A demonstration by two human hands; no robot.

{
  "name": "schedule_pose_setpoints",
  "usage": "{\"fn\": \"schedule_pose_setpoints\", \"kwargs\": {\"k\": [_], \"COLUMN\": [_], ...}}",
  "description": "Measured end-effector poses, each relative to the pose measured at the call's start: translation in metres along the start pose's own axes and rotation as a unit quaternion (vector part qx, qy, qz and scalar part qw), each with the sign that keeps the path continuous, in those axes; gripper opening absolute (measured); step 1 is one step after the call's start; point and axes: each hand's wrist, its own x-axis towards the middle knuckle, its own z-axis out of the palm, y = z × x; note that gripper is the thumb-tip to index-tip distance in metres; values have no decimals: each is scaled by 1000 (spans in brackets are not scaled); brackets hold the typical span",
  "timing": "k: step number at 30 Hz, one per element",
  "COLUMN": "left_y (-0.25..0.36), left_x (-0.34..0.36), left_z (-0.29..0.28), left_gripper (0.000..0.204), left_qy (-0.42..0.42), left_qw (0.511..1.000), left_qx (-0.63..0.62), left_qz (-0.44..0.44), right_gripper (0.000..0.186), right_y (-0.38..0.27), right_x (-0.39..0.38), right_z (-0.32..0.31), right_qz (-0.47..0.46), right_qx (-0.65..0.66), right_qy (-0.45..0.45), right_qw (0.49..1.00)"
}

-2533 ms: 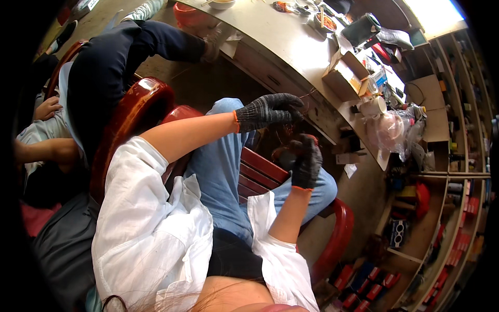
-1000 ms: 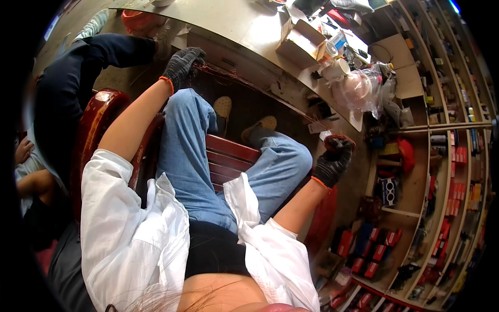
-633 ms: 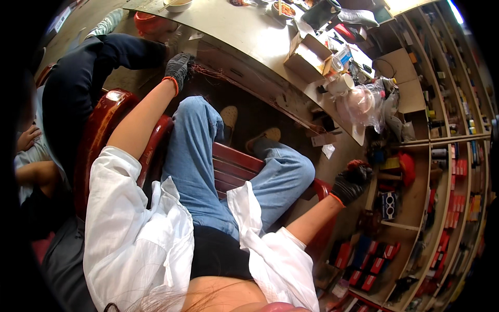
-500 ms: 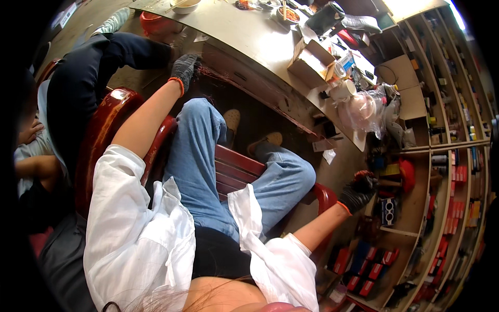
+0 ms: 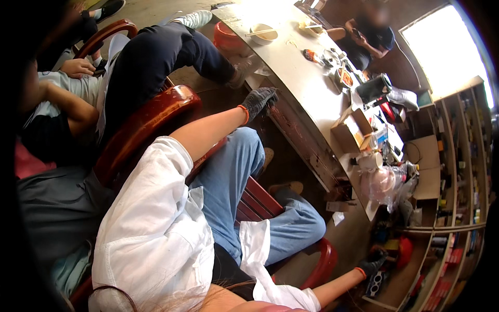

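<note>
My left hand, in a dark grey work glove with an orange cuff, reaches to the near side of the long table. Its fingers stretch along the table's scuffed brown side panel; nothing shows in them. Low at the right, my right hand wears a matching glove and reaches to the shelf unit, beside a red rounded thing and a dark box with white rings. Its fingers are small and blurred, so whether they hold anything cannot be made out.
I sit on a red wooden armchair. Other people sit close at my left, and a person sits across the table. Bowls, an open carton and a plastic-wrapped bundle crowd the tabletop. Tall shelves stand at right.
The view has swung toward the left, so the table and both hands sit further right in it. My left hand stays at the table's side. My right hand has reached further out toward the shelf.
</note>
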Motion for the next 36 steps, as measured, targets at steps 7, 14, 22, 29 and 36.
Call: {"fn": "schedule_pose_setpoints", "kwargs": {"k": [7, 14, 22, 29, 36], "left_y": [10, -9, 1, -8, -18], "left_x": [-1, 7, -12, -18, -24], "left_z": [15, 18, 24, 36, 48], "left_gripper": [56, 53, 50, 46, 20], "left_qy": [-42, -40, -63, -124, -196], "left_qw": [991, 992, 991, 989, 977], "left_qx": [-12, -49, -21, -44, -33], "left_qz": [-125, -110, -118, -73, -82], "right_gripper": [19, 19, 14, 27, 16], "right_y": [20, 11, 96, 202, 182], "right_x": [14, -58, -172, -221, -233], "right_z": [-1, 127, 302, 368, 397], "right_qz": [-55, -147, 144, 208, 328], "right_qx": [-236, -347, -96, -105, -77], "right_qy": [203, 17, -268, -401, -232], "right_qw": [949, 926, 948, 886, 912]}}
